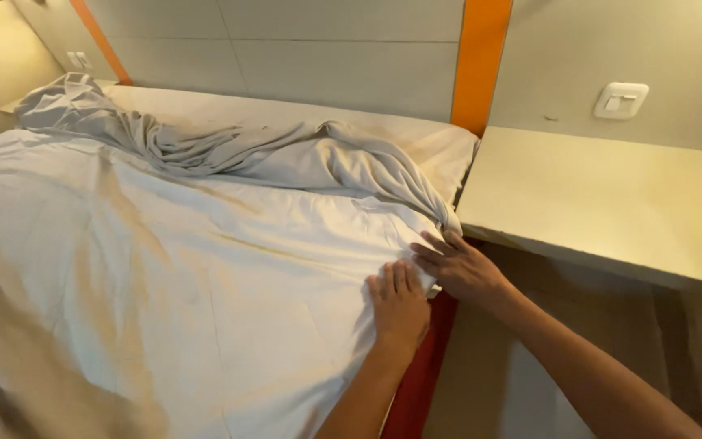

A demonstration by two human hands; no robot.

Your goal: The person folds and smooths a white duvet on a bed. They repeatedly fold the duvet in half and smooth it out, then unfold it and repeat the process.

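Observation:
A white bed sheet (pixel 205 268) lies spread over the mattress, with a bunched grey-white ridge of cloth (pixel 286 154) running across near the head of the bed. My left hand (pixel 400 305) presses flat on the sheet at the bed's right edge, fingers together and pointing away from me. My right hand (pixel 458 267) rests just beside it, fingers spread at the sheet's edge where it meets the side of the mattress. Whether either hand pinches the cloth is not visible.
A cream bedside shelf (pixel 611 203) juts out at the right, close to my right arm. A red bed base (pixel 420 374) shows below the sheet edge. A wall switch (pixel 621 99) and an orange wall stripe (pixel 481 57) are behind.

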